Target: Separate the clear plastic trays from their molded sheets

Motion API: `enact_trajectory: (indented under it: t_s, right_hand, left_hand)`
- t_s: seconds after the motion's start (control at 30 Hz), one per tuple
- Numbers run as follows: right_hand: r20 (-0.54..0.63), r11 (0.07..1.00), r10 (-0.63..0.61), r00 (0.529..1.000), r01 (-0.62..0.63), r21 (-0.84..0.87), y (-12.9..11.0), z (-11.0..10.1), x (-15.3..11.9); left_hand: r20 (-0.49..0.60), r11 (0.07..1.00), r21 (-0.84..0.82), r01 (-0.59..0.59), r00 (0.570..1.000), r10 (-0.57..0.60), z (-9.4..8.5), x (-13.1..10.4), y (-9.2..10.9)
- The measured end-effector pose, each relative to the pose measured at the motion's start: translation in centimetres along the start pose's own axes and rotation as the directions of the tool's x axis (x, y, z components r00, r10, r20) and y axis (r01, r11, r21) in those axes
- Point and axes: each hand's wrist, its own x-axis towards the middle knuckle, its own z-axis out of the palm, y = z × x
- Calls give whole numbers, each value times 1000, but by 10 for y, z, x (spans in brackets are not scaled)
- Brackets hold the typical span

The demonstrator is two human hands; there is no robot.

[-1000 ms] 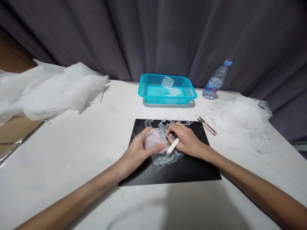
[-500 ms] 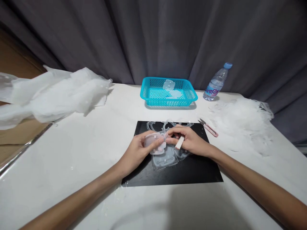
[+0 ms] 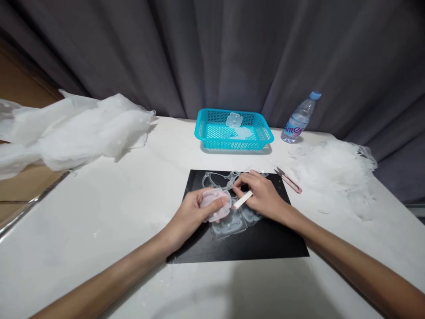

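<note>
In the head view, the left hand (image 3: 195,207) is pinching a frosted translucent piece (image 3: 211,197) above the black mat (image 3: 259,243) — thumb pressing across its face — while the right hand (image 3: 262,195), just beside it, is gripping a white stick (image 3: 244,199) in curled fingers, a blue basket (image 3: 235,145) sitting beyond.

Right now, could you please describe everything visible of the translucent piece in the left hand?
The translucent piece is frosty and roughly square, with rounded corners and small round bumps; it looks like plastic. The left hand grips it, thumb across its face, fingers behind. It is held over the black mat, broad face tilted toward the camera. Whether the right hand touches it is unclear.
</note>
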Motion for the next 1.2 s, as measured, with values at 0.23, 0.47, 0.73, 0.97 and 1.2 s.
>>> enact_trajectory:
  t_s: [0.23,0.47,0.73,0.97,1.2]
  right_hand:
    - [88,993,-92,992,85,78,-10,-45,11]
    - [358,944,-116,926,-10,329,-9,-22,29]
    - [381,883,-89,920,-104,458,-8,-30,28]
    - [422,974,-13,906,-84,211,-9,-25,24]
    - [159,996,80,984,-86,29,14,-15,28]
  left_hand:
    - [19,929,320,-187,981,191,-19,5,0]
    - [63,861,462,-215,976,210,-17,-1,-4]
    - [154,810,522,-266,964,217,-18,-4,3]
    - [332,553,671,-494,867,372,-9,-8,-7]
    - [269,608,637,-474,876,401,-6,-5,-14]
